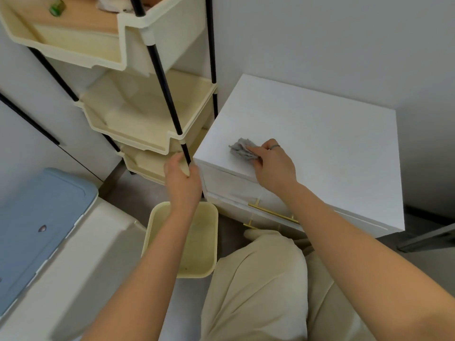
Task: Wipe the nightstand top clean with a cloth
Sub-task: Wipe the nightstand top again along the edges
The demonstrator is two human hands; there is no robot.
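Observation:
The white nightstand (320, 143) stands against the wall at right, its top bare apart from a crumpled grey cloth (240, 150) near the front left corner. My right hand (273, 166) presses on the cloth, fingers curled over its right side, a ring on one finger. My left hand (182, 183) is closed around the black pole (170, 102) of the cream shelf rack just left of the nightstand's front corner.
The cream tiered rack (138, 114) stands close against the nightstand's left side. A cream bin (197, 242) sits on the floor below my left hand. A blue-lidded box (37, 217) lies at far left. The nightstand drawers have gold handles (273, 212). My knee (258, 279) is in front.

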